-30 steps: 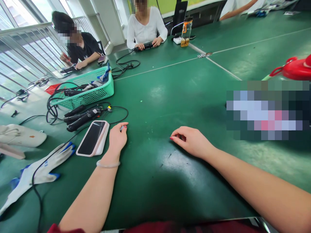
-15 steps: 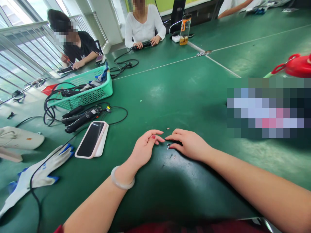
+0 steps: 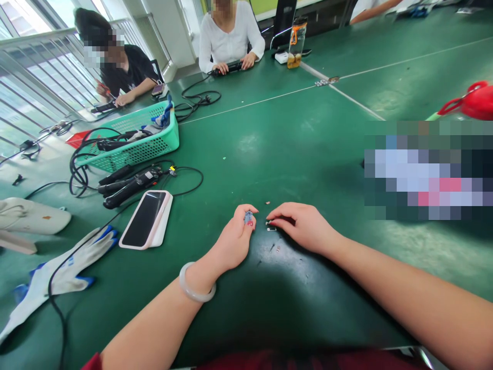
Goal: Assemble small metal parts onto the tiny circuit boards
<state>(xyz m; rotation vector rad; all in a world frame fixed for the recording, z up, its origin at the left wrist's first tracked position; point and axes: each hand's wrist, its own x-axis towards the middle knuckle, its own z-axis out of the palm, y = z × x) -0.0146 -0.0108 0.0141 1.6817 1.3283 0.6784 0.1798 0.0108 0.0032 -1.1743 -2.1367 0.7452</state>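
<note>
Left hand (image 3: pixel 231 241) is closed, pinching a small grey-blue part (image 3: pixel 247 217) over the counter (image 3: pixel 327 313); right hand (image 3: pixel 308 224), fingertips nearly together, is at a small metal piece (image 3: pixel 271 229), grip unconfirmed.

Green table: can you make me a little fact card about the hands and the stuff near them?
Left hand: holding a small blue-grey part
Right hand: near a small shiny piece; grip unclear
Phone: beside the left hand, screen dark
Glove: white and blue
Basket: turquoise, with holes
</note>
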